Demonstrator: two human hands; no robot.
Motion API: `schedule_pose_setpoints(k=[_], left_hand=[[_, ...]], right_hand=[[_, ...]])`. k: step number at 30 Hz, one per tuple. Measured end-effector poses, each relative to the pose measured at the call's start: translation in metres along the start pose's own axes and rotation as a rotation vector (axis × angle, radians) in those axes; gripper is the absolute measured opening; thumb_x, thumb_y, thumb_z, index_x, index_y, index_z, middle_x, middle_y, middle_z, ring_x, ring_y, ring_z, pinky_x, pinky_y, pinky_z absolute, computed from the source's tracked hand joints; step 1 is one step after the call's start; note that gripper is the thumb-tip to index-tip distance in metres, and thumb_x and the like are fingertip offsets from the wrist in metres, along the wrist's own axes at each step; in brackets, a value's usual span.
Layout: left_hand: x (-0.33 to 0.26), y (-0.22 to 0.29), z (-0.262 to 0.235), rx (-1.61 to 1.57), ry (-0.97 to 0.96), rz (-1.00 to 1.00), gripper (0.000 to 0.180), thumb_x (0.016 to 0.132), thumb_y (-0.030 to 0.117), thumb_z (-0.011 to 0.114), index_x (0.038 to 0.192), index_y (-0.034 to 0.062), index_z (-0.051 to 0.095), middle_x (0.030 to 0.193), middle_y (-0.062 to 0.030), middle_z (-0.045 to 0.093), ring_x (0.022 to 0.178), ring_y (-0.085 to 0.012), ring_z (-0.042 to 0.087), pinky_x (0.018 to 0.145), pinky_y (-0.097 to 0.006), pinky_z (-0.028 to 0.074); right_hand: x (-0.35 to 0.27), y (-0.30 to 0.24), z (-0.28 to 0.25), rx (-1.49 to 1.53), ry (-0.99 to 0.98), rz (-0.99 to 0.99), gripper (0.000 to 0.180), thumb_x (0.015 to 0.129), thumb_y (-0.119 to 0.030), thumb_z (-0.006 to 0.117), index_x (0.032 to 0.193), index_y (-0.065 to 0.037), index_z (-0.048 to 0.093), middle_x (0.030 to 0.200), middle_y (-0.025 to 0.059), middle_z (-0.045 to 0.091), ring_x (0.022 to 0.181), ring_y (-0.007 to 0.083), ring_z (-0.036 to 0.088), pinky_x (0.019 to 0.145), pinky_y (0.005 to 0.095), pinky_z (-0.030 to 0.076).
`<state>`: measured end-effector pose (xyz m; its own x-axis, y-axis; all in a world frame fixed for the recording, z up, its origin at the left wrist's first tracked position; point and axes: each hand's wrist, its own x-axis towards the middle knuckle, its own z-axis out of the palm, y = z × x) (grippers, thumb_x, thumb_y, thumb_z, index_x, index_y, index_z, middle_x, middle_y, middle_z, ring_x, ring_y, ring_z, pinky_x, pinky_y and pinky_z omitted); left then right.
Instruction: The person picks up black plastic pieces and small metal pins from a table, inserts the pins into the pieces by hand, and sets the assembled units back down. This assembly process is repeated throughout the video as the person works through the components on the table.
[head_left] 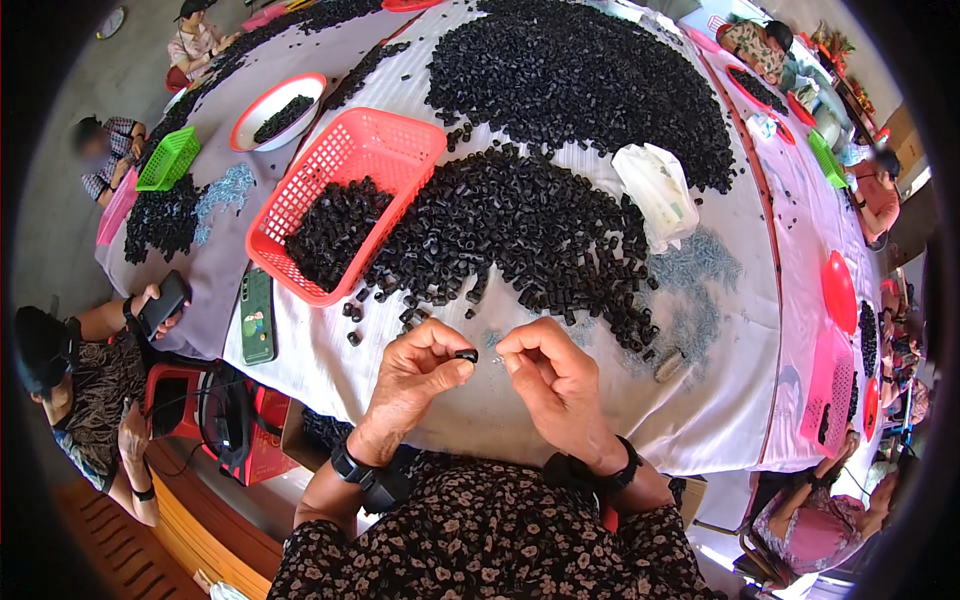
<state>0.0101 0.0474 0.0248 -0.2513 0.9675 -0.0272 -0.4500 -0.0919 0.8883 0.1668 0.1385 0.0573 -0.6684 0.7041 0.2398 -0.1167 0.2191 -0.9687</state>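
Observation:
Over the near edge of the table, my left hand (415,370) pinches a small black tubular plastic piece (466,355) between thumb and forefinger. Just to its right, my right hand (550,380) is closed in a pinch, with a tiny pale bit (499,361) at the fingertips that is too small to name. A gap separates the two hands. Beyond them spreads a heap of loose black pieces (510,225) of the same kind. On the right lie many tiny pale blue-grey slender bits (695,290).
A red perforated basket (400,135) part full of black pieces stands left of the heap. Near it lies a phone in a green case (257,330). A crumpled white bag (655,195) sits at right. A larger black pile (580,75) lies beyond. Other people work around the table.

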Motion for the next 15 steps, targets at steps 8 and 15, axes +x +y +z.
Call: schedule_pose_setpoints(k=[8,15], left_hand=[[-0.003,-0.007,0.001,0.135,0.036,0.017,0.018,0.079,-0.004,0.065,0.096,0.0017,0.059,0.086,0.0011,0.059,0.080,-0.0041,0.053,0.070,-0.018,0.043],[-0.001,-0.015,-0.004,-0.095,0.028,0.020,0.015,0.080,0.002,0.066,0.094,0.0010,0.061,0.088,-0.0014,0.061,0.081,-0.0074,0.055,0.075,-0.022,0.045]], right_hand=[[0.001,0.018,0.013,0.057,-0.037,0.052,0.013,0.085,0.006,0.051,0.094,-0.002,0.055,0.084,0.0006,0.050,0.070,0.0039,0.045,0.058,0.0184,0.038],[-0.001,0.018,0.013,0.029,-0.055,0.120,0.012,0.085,0.005,0.050,0.094,-0.002,0.055,0.083,0.0029,0.051,0.069,0.0066,0.048,0.060,0.0206,0.040]])
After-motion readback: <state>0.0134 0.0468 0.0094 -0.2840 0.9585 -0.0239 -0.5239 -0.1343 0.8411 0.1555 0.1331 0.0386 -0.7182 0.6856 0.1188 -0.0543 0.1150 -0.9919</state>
